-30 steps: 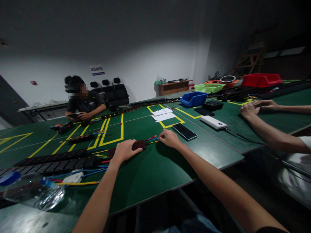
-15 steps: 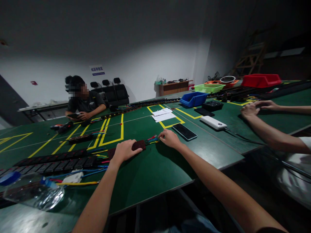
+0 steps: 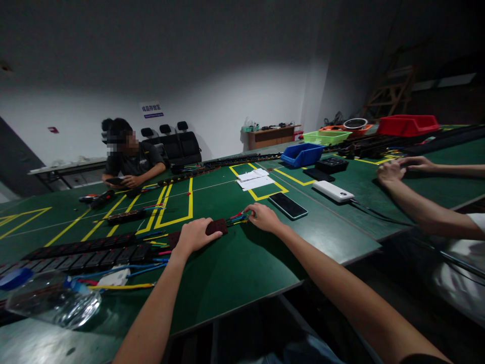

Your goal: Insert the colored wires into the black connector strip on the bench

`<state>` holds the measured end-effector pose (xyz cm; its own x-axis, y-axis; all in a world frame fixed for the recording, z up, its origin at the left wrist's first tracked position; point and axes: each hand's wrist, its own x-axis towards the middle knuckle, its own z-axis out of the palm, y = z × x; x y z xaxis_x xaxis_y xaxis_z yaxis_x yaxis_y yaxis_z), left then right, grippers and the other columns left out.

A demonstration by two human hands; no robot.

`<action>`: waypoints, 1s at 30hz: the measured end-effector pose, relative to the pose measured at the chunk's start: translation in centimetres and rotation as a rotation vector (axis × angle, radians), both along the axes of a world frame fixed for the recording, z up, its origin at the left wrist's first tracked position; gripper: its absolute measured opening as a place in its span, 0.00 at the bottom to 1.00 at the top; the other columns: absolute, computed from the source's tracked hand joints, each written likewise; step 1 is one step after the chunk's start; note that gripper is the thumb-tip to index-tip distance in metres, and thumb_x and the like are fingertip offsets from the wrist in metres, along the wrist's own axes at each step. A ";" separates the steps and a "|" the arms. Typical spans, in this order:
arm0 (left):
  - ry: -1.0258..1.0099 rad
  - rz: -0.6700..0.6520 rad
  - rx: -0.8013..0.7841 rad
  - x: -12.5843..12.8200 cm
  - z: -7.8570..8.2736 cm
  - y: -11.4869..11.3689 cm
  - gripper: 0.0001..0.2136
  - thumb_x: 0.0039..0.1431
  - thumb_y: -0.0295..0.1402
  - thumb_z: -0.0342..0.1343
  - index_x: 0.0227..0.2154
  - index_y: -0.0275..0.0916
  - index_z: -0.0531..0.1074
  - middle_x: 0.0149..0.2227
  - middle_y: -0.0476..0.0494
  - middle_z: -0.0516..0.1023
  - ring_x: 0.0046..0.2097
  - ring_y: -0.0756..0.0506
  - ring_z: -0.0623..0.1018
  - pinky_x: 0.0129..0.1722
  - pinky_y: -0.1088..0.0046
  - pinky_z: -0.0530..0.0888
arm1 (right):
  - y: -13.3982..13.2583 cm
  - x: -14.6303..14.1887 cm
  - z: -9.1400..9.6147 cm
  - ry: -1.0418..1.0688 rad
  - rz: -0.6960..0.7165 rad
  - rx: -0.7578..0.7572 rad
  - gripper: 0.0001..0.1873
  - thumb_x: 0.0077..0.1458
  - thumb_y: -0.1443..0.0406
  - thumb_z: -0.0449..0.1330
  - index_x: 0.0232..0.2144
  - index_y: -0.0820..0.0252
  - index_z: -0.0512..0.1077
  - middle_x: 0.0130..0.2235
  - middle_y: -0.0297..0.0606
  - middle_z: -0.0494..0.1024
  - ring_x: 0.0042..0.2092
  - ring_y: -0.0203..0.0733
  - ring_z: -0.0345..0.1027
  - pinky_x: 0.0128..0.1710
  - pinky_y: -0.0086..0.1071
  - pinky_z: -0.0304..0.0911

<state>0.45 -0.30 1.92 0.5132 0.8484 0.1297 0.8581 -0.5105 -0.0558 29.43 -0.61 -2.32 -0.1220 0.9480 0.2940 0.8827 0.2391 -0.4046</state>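
Note:
My left hand point(image 3: 196, 235) lies over a dark red-brown block point(image 3: 219, 227), fingers on its far side and thumb along the near side, holding it against the table. Short coloured wires point(image 3: 235, 220), red, blue, green and yellow, come out of the block's right end. At their tips, my right hand point(image 3: 264, 217) has thumb and forefinger pinched together on the wire ends. Exactly which wire sits between those fingers is hard to make out. More wires show at the block's left side, beside long rows of black modules point(image 3: 94, 259).
Right of my hand lie a phone point(image 3: 288, 206), a white power bank point(image 3: 333, 192) with a cable and a blue bin point(image 3: 302, 155). A water bottle point(image 3: 53, 301) lies front left. A co-worker's hands point(image 3: 397, 169) rest at right; another person point(image 3: 132, 156) sits across.
My right fingertips have shifted slightly left, closer over the wire ends, and the red wire's tip has moved. My left hand and the block have stayed in place.

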 end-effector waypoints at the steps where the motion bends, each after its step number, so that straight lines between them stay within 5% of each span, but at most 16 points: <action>1: 0.000 0.001 0.002 0.0 0.0 0.0 0.27 0.64 0.59 0.49 0.50 0.42 0.74 0.46 0.38 0.80 0.46 0.38 0.79 0.37 0.68 0.70 | 0.0 0.0 -0.1 -0.008 0.001 -0.003 0.19 0.58 0.68 0.57 0.50 0.51 0.78 0.44 0.39 0.78 0.43 0.41 0.71 0.38 0.28 0.59; 19: -0.002 -0.003 0.005 0.0 0.0 0.0 0.27 0.64 0.59 0.49 0.50 0.42 0.74 0.47 0.38 0.80 0.46 0.38 0.79 0.37 0.67 0.71 | 0.0 0.0 0.0 0.026 0.002 0.041 0.16 0.60 0.67 0.57 0.47 0.52 0.80 0.43 0.38 0.77 0.43 0.40 0.70 0.39 0.29 0.59; 30: 0.004 -0.020 0.031 -0.2 -0.2 0.1 0.27 0.64 0.59 0.49 0.50 0.42 0.74 0.47 0.39 0.81 0.46 0.38 0.79 0.36 0.68 0.70 | 0.2 0.0 -0.6 -0.023 0.028 -0.033 0.23 0.60 0.68 0.56 0.55 0.48 0.77 0.45 0.39 0.77 0.43 0.41 0.71 0.40 0.29 0.60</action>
